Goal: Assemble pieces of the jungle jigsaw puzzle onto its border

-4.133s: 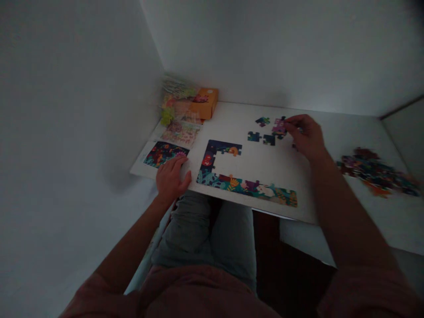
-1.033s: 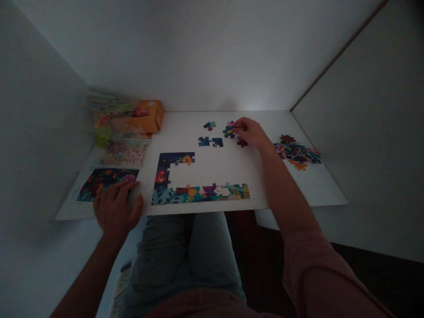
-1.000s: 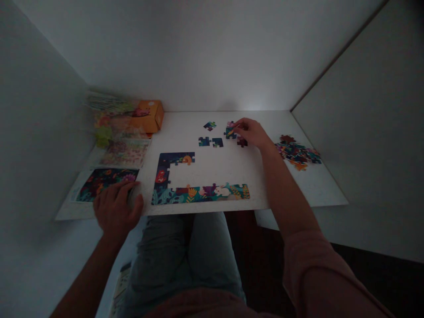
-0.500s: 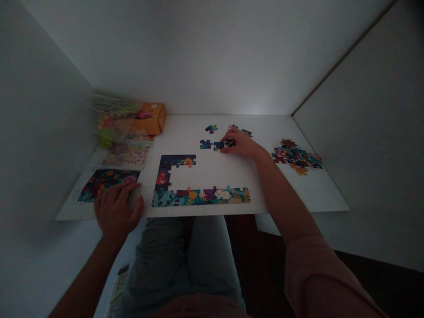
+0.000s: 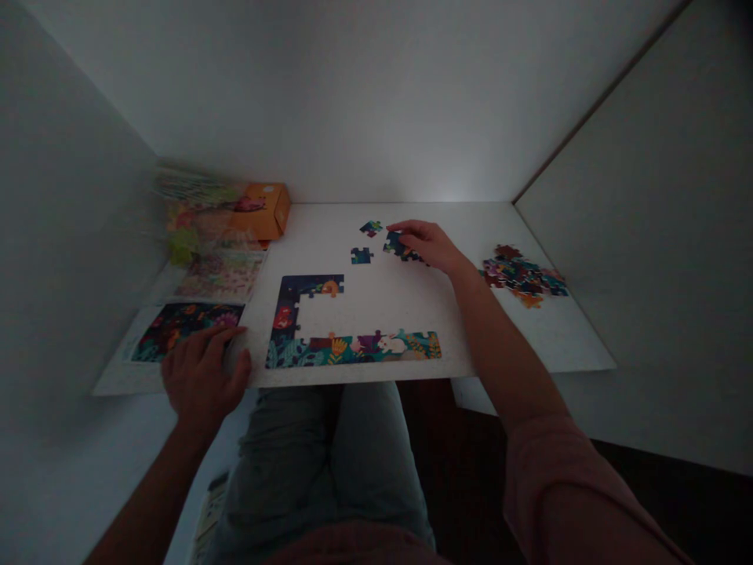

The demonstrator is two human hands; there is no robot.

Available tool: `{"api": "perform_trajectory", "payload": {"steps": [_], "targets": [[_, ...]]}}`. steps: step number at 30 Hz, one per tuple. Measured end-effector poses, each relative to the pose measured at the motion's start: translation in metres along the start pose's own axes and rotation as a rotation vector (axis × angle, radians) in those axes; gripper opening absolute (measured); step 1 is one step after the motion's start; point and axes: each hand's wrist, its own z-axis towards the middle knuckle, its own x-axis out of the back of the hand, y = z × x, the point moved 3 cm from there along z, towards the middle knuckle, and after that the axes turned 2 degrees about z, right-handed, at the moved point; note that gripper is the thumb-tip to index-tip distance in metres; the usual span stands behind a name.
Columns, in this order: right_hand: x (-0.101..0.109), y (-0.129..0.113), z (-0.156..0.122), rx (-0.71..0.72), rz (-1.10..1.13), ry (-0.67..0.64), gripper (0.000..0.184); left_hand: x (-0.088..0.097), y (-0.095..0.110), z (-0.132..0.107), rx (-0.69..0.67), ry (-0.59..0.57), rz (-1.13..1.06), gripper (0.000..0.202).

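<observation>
A white board (image 5: pixel 365 357) spans the knees between pale walls. At its near edge, the left hand (image 5: pixel 203 377) rests loosely curved beside a printed picture sheet (image 5: pixel 185 329). The L-shaped jigsaw section (image 5: pixel 294 333) lies mid-board. The right hand (image 5: pixel 427 245) sits over dark puzzle pieces (image 5: pixel 398 245), touching them; any grip is hidden. Farther off lie a loose piece pile (image 5: pixel 523 275) and an orange box (image 5: pixel 262 212).
</observation>
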Motion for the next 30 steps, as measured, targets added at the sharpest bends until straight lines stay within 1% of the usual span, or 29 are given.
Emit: {"api": "perform_trajectory", "payload": {"steps": [2,4,9,15,19,21,25,30], "targets": [[-0.001,0.001,0.0,-0.005,0.018,-0.003,0.028,0.0,0.001,0.0,0.007,-0.003,0.008,0.048],[-0.002,0.001,0.001,-0.005,0.044,0.007,0.026,0.0,0.001,0.0,0.012,0.001,0.003,0.047],[-0.003,-0.004,0.0,-0.052,0.041,0.035,0.032,0.0,0.001,-0.001,0.004,0.006,0.003,0.047],[-0.004,-0.007,-0.001,-0.061,0.065,0.027,0.03,-0.001,-0.001,-0.001,-0.011,0.02,0.013,0.047],[-0.005,-0.005,0.0,-0.051,0.132,0.045,0.045,-0.002,-0.002,-0.001,0.01,0.016,0.0,0.046],[-0.005,-0.005,0.0,-0.06,0.147,0.063,0.049,-0.003,-0.002,-0.001,0.024,0.004,-0.016,0.046],[-0.007,-0.009,-0.002,-0.073,0.103,0.063,0.045,-0.003,-0.003,-0.001,0.044,-0.017,-0.033,0.046],[-0.011,-0.013,-0.002,-0.073,0.065,0.016,0.04,-0.001,0.0,0.0,0.038,-0.011,-0.018,0.049]]}}
